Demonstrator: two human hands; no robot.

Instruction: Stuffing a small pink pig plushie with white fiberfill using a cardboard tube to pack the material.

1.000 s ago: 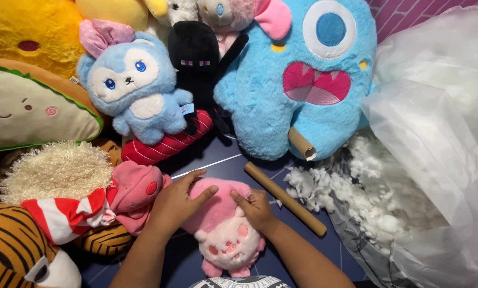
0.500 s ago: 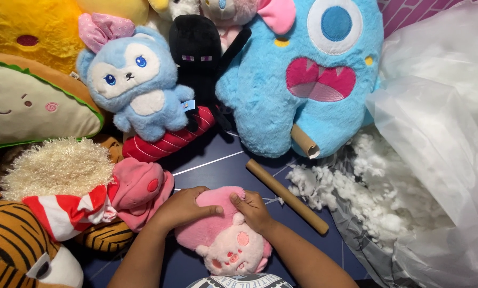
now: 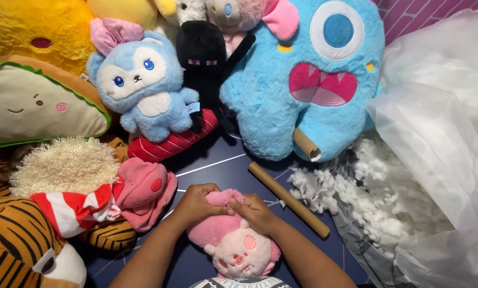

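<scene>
A small pink plush toy (image 3: 233,245) with a pale face lies on the dark blue mat at the bottom centre. My left hand (image 3: 196,202) pinches its upper edge from the left, fingers closed on the pink fabric. Touching it from the right, my right hand (image 3: 255,210) grips the same bunched top of the toy. A brown cardboard tube (image 3: 288,198) lies diagonally just right of my right hand. Loose white stuffing (image 3: 351,197) is heaped beyond the tube.
A big blue monster plush (image 3: 303,80) stands at the back with a short tube (image 3: 306,145) against it. A light blue bunny plush (image 3: 143,88), a black plush (image 3: 207,58), a taco plush (image 3: 31,101), a tiger plush (image 3: 20,245) and a pink plush (image 3: 143,192) crowd the left. A clear plastic bag (image 3: 441,138) fills the right.
Both hands have slid up from the toy's body to its top edge and now pinch the fabric together. The toy has shifted slightly toward me.
</scene>
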